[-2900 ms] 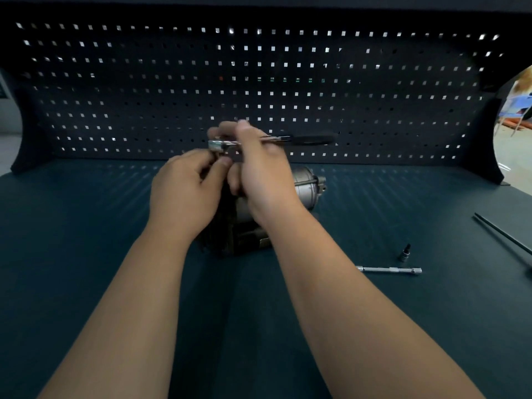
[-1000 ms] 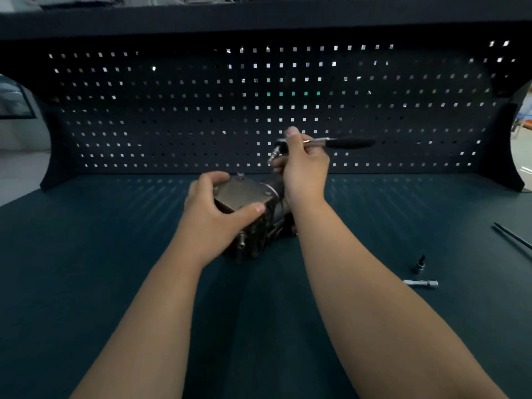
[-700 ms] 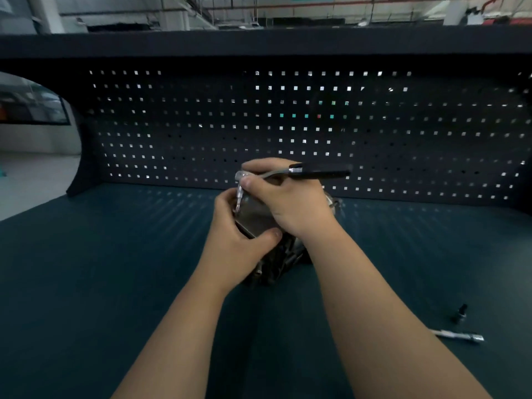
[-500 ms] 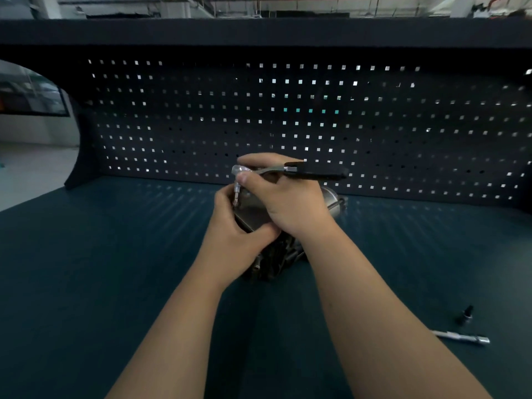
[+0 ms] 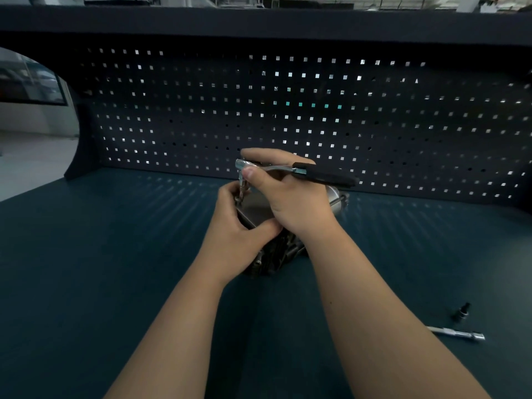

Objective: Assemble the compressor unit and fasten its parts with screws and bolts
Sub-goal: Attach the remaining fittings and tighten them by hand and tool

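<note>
The metal compressor unit (image 5: 256,211) sits mid-bench, mostly hidden behind both hands; its round end (image 5: 335,197) shows at the right. My left hand (image 5: 239,234) grips the unit's near left corner, thumb across its flat top. My right hand (image 5: 285,194) holds a ratchet wrench (image 5: 322,175) by its head, thumb and fingers around it. The black handle points right. The wrench's short bit (image 5: 241,187) points down onto the unit's top far-left corner, by my left fingertips.
A silver extension bar (image 5: 457,333) and a small dark socket (image 5: 462,311) lie on the dark green bench mat (image 5: 115,254) at the right. A black pegboard (image 5: 374,125) closes off the back of the bench.
The right hand brought the wrench from the unit's right side over to its top left corner and lowered the bit onto it. The left hand slid along the unit's near left corner.
</note>
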A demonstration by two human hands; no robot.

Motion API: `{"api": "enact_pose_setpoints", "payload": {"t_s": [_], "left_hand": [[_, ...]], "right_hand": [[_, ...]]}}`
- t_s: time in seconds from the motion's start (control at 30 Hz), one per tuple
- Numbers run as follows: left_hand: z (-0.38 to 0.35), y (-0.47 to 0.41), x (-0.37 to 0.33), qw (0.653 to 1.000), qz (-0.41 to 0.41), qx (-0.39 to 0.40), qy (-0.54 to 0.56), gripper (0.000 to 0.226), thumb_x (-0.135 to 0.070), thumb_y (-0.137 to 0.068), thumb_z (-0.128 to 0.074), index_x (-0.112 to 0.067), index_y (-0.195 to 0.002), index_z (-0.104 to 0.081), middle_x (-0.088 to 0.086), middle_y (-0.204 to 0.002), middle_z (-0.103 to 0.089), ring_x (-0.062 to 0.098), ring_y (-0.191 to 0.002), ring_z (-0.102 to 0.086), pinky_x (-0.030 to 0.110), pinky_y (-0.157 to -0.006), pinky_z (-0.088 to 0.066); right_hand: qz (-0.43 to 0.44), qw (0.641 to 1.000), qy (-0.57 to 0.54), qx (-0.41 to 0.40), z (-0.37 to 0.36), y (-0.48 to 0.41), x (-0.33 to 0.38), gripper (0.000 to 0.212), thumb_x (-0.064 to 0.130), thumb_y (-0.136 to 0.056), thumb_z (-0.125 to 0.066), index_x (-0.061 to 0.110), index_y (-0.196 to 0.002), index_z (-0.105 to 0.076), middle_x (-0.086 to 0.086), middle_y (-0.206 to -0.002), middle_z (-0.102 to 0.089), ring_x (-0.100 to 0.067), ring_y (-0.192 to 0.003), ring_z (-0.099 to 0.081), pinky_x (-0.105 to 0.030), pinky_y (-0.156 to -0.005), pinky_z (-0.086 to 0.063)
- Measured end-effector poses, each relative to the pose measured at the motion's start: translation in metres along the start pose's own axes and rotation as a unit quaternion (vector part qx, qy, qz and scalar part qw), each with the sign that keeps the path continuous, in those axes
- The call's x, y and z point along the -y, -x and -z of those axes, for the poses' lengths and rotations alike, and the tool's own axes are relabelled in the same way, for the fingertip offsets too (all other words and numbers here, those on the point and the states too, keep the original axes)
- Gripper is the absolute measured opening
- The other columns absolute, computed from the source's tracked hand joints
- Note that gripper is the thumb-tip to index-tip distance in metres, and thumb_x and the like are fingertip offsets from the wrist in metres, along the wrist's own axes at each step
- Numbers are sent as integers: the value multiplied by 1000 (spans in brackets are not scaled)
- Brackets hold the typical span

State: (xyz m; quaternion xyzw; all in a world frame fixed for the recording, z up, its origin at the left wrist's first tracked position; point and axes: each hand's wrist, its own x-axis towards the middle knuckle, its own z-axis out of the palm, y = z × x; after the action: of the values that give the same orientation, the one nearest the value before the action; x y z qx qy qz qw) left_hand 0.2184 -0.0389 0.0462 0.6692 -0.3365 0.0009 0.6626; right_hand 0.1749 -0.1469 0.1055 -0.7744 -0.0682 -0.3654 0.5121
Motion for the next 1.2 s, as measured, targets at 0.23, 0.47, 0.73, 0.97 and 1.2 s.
{"api": "enact_pose_setpoints", "payload": {"t_s": [0.23, 0.47, 0.73, 0.97, 1.2], "left_hand": [[3, -1, 0, 999, 11, 9, -32, 64, -52, -57, -75, -48, -111, -40, -21, -113, -60, -10, -99, -60, 10, -74, -48], [4, 0, -4, 999, 11, 22, -40, 68, -54, -61, -74, -40, -120, -42, -14, -118, -60, -7, -100, -61, 19, -79, -50], [4, 1, -5, 999, 24, 27, -35, 68, -55, -61, -73, -40, -121, -43, -12, -120, -58, -6, -101, -60, 20, -81, -49], [4, -1, -5, 999, 20, 20, -34, 67, -53, -60, -75, -41, -118, -45, -9, -119, -58, -5, -101, -60, 21, -81, -49], [5, 0, -3, 999, 28, 24, -33, 59, -48, -60, -70, -47, -113, -43, -15, -118, -56, -14, -98, -56, 7, -70, -46]], "right_hand": [[7, 1000, -11, -1, -3, 2, -1, 21, 14, -86, -71, 22, -104, -73, 24, -88, -67, 14, -88, -61, -3, -77, -43], [33, 996, 77, 0, -5, 0, -1, 24, 20, -85, -73, 23, -109, -71, 28, -93, -62, 17, -92, -58, -2, -81, -42], [58, 993, 104, -11, -5, 0, 1, 20, 16, -84, -72, 19, -104, -71, 26, -98, -60, 7, -100, -59, -11, -90, -45], [100, 983, 156, -13, -5, -8, -3, 16, 18, -82, -73, 15, -97, -69, 18, -97, -60, 20, -90, -52, 1, -81, -38], [151, 970, 191, 6, 7, -7, -6, 18, 14, -84, -72, 7, -99, -66, -2, -111, -66, -1, -97, -57, -12, -84, -46]]}}
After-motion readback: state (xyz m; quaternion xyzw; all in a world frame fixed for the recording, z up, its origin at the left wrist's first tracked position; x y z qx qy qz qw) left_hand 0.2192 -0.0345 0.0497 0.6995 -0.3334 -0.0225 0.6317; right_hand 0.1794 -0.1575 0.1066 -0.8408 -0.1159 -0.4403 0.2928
